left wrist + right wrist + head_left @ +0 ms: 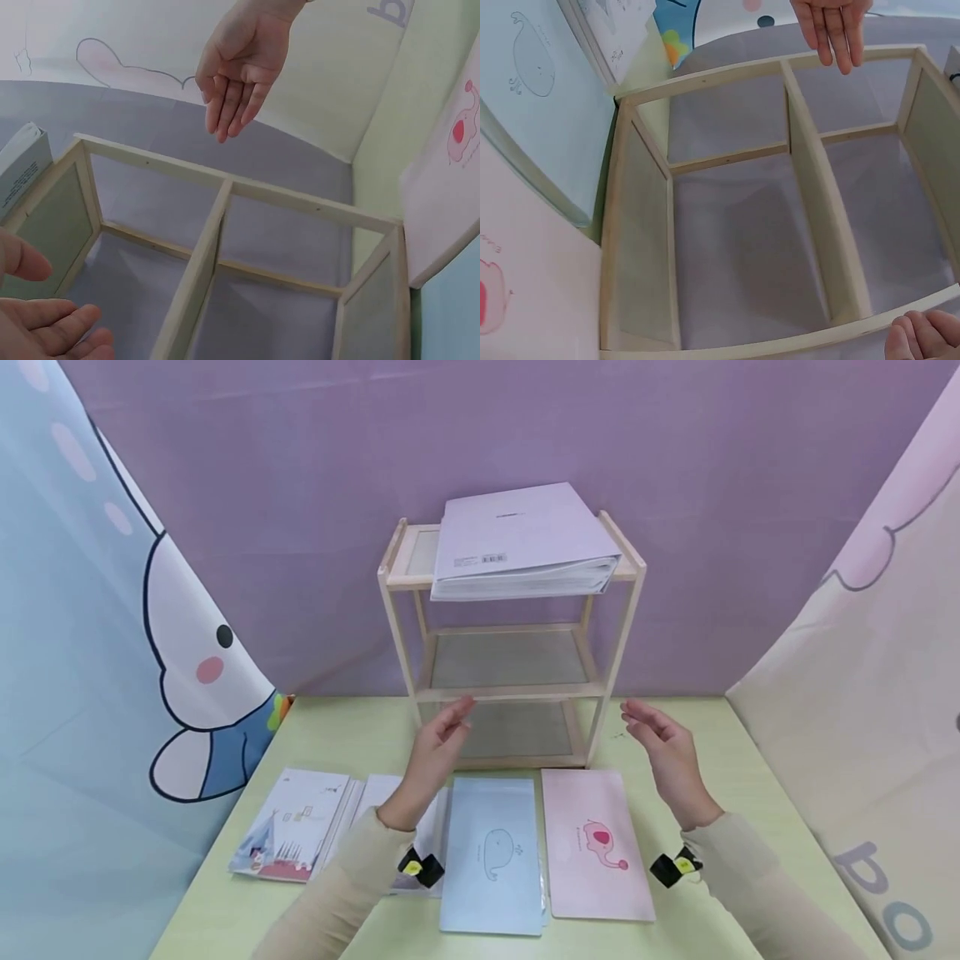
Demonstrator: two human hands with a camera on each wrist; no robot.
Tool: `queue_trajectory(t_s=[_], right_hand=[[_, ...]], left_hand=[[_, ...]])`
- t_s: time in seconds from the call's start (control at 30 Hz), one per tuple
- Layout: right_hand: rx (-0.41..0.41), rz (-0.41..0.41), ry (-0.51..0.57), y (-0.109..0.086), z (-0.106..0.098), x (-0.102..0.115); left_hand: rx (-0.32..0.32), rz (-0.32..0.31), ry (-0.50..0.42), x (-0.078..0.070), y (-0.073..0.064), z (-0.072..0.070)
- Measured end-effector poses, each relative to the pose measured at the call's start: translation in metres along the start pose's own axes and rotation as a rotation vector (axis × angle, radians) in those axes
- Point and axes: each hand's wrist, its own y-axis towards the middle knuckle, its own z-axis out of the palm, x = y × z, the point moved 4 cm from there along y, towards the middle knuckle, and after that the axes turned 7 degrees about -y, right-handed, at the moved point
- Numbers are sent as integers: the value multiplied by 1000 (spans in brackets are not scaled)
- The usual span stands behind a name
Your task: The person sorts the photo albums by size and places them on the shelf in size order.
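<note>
My left hand (435, 752) is raised before the left side of a small wooden three-tier shelf (510, 692). On its other side hovers my right hand (671, 764), just off the right front post. Both hands are empty, fingers fairly straight and palms facing each other; the left wrist view shows the right palm (244, 56) plainly. On the shelf's top tier lies a thick pale lilac-white book or folder (525, 531), its page edges toward me. Below the hands lie a light blue notebook (491, 860) with a whale and a pink notebook (596, 847) with an elephant.
Left of the blue notebook lies a white illustrated book (300, 818), with another pale book (382, 789) partly behind my left forearm. Everything stands on a pale green table (705, 735). A purple cloth (300, 527) hangs behind, with printed cloths at both sides.
</note>
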Motion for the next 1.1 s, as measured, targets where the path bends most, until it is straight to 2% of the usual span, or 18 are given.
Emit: queue_trajectory(t_s=[0.4, 0.63, 0.7, 0.87, 0.93, 1.0, 1.1], right_hand=[[28, 73, -86, -15, -2, -35], [5, 94, -79, -22, -8, -54], [0, 105, -53, -24, -10, -59], [-7, 168, -5, -31, -14, -72], [3, 192, -19, -35, -14, -77], [16, 207, -30, -38, -15, -82], [36, 220, -44, -43, -16, -90]], left_hand=[[12, -83, -19, 32, -13, 19], [26, -67, -16, 20, -22, 29], [28, -90, -19, 27, -22, 32], [27, -116, -11, 57, -21, 37], [31, -119, 4, 61, -22, 39], [38, -122, 13, 61, -23, 41], [46, -144, 13, 51, -27, 46]])
